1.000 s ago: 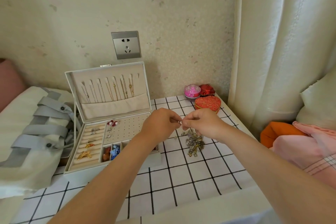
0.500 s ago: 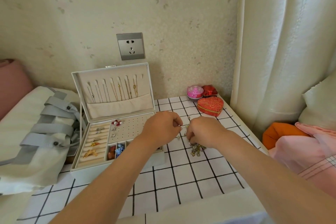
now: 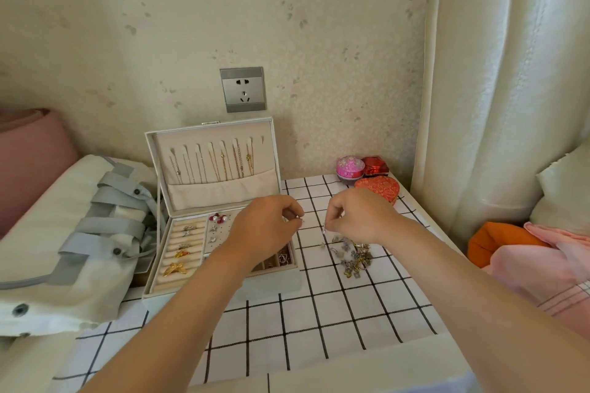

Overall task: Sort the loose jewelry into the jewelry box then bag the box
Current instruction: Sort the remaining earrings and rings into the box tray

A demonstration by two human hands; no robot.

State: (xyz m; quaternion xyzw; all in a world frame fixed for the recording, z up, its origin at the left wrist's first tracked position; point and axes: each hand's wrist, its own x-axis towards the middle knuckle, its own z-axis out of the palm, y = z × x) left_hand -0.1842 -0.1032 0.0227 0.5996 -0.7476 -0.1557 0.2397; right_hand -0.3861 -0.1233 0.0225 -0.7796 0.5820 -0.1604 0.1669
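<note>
Both hands pinch tiny silver pieces above the tabletop: the left hand beside the open jewelry box, the right hand just over the loose jewelry, probably for boxing.

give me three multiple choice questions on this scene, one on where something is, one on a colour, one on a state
1. Where is the loose jewelry pile?
A. on the table right of the jewelry box
B. inside the bag
C. on the box lid

2. What colour is the heart-shaped tin?
A. blue
B. red
C. green

3. What state is the jewelry box in?
A. shut
B. inside the bag
C. open, lid upright

Answers:
1. A: the pile lies on the checked table, under the right hand.
2. B: the tin is red with a gold pattern.
3. C: the lid stands up showing hung necklaces, and the left hand is over the tray.
</note>
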